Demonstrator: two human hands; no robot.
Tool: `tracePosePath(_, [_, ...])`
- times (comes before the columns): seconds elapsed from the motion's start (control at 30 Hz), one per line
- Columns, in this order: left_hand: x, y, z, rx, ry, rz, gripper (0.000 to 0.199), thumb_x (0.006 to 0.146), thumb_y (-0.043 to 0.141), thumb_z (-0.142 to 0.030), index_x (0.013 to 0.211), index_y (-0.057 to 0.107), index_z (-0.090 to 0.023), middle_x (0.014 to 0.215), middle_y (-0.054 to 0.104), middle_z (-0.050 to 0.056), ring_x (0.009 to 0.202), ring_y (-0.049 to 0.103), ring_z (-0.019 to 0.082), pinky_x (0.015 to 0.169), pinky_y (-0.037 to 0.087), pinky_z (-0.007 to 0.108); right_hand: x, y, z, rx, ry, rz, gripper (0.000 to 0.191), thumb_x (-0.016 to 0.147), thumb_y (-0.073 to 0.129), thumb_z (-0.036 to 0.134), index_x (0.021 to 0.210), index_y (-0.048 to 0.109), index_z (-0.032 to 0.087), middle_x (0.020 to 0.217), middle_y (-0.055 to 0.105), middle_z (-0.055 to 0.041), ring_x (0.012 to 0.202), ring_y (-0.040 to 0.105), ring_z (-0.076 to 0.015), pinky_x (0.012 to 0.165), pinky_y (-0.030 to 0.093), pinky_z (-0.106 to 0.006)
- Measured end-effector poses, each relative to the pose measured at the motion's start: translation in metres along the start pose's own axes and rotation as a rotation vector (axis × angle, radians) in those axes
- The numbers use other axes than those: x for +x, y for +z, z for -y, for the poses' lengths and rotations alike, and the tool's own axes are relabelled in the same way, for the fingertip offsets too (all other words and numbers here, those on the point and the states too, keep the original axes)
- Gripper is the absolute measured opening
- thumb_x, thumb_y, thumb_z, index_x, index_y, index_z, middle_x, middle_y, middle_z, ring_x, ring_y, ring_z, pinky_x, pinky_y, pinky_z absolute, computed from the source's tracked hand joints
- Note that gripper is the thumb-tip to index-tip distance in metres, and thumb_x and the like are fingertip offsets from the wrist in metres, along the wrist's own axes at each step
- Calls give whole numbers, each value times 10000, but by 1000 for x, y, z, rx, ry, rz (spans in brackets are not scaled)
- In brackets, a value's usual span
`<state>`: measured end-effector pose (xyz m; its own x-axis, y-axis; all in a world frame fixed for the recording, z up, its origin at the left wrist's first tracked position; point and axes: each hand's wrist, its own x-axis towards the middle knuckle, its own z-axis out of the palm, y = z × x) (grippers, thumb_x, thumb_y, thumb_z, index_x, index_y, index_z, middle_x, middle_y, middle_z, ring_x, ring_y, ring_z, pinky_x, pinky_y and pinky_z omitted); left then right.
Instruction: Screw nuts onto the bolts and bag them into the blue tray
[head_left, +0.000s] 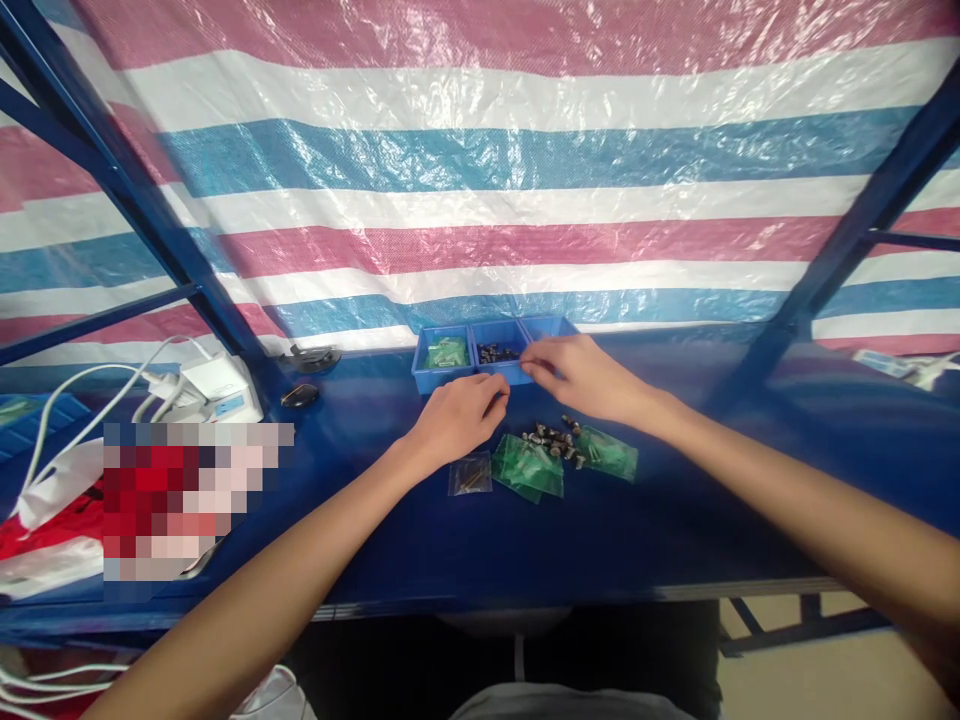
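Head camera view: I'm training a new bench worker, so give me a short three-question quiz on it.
1. True or false: the small dark metal parts lie loose on the blue workbench top between green plastic bags.
2. Which hand reaches the row of blue plastic trays? A left hand B right hand
3. What is in the leftmost tray?

Key: 1 true. 2 B. 3 green bags.

Striped tarp (480, 200) behind blue bench (675, 520)
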<state>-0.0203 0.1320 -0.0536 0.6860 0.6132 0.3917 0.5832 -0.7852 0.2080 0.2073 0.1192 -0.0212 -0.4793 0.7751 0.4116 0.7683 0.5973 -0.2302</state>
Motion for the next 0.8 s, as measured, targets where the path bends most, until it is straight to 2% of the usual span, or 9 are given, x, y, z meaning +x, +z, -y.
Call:
tracePosePath(0.07, [0, 1, 0, 0, 1, 22, 154, 1019, 455, -260, 988, 595, -202, 823, 611, -1, 670, 538, 146, 564, 308, 287, -13, -5, 4, 72, 32, 158, 228, 993, 491, 236, 998, 711, 179, 891, 709, -76, 724, 603, -188, 682, 415, -329])
tracePosePath(0.17, [0, 3, -1, 1, 1, 35, 173, 1022, 450, -268, 982, 607, -208, 844, 610, 2, 694, 544, 149, 570, 305, 289, -19, -7, 6, 188, 46, 359, 200, 918, 538, 156, 976, 725, 192, 917, 732, -65, 743, 635, -184, 654, 423, -309])
tracePosePath(0.27, [0, 3, -1, -2, -3, 32, 183, 1023, 443, -263, 978, 611, -207, 858, 614, 8, 704, 545, 152, 574, 305, 291, -20, -5, 4, 251, 37, 437, 229, 876, 544, 116, 991, 724, 201, 935, 739, -67, 773, 658, -189, 648, 438, -303])
tracePosePath(0.57, [0, 5, 0, 4, 0, 60, 215, 1027, 434, -281, 936, 614, -208, 837, 618, 11, 724, 562, 165, 573, 296, 296, -27, 10, 6, 198, -70, 307, 158, 907, 563, 178, 821, 687, 224, 762, 637, -46, 738, 577, -203, 664, 380, -328])
tracePosePath(0.8, [0, 5, 1, 18, -10, 74, 192, 1016, 467, -303, 954, 632, -226, 833, 611, -1, 735, 573, 166, 572, 299, 296, -22, 9, 11, 198, -61, 229, 193, 912, 529, 143, 812, 683, 201, 784, 661, -54, 722, 576, -191, 660, 371, -325])
